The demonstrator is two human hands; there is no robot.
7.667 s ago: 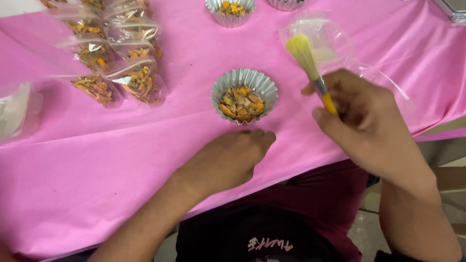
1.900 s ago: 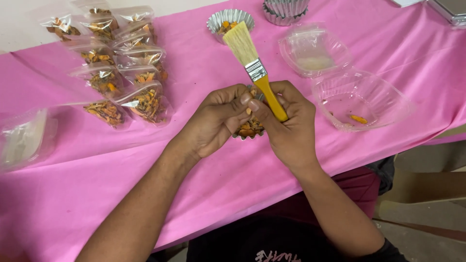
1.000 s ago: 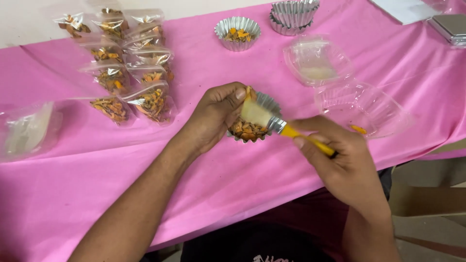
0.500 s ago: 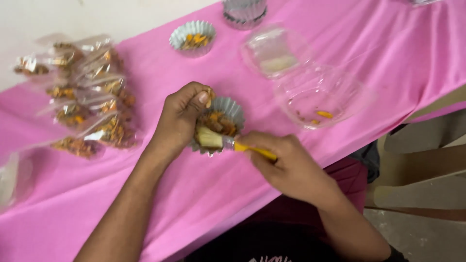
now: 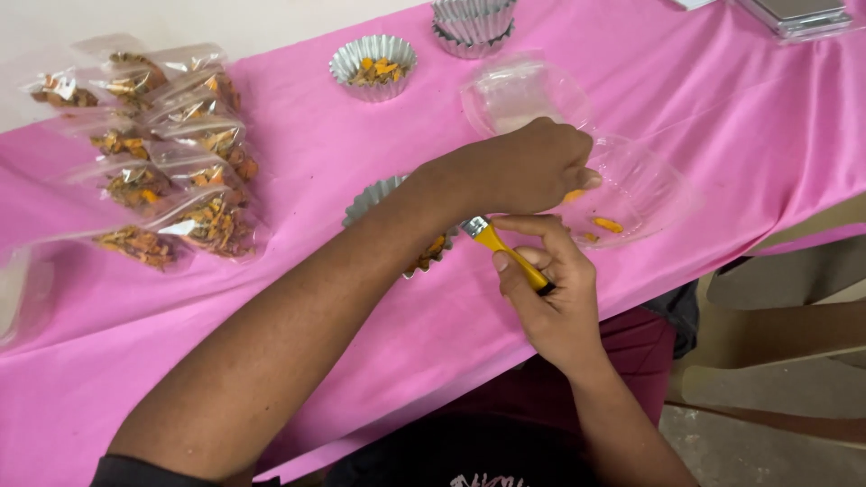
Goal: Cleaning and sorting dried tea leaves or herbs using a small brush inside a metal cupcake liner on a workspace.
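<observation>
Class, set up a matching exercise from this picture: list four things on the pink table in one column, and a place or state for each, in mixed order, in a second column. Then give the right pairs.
Things
1. yellow-handled brush
2. clear plastic clamshell tray
3. stack of empty fluted foil cups
4. clear bags of orange-brown pieces

Places or states
A. at the far edge of the pink tablecloth
B. gripped in the right hand
C. lying in rows at the left
D. open, with the left hand reaching into it

Pairs: 1-B, 2-D, 3-A, 4-C
</observation>
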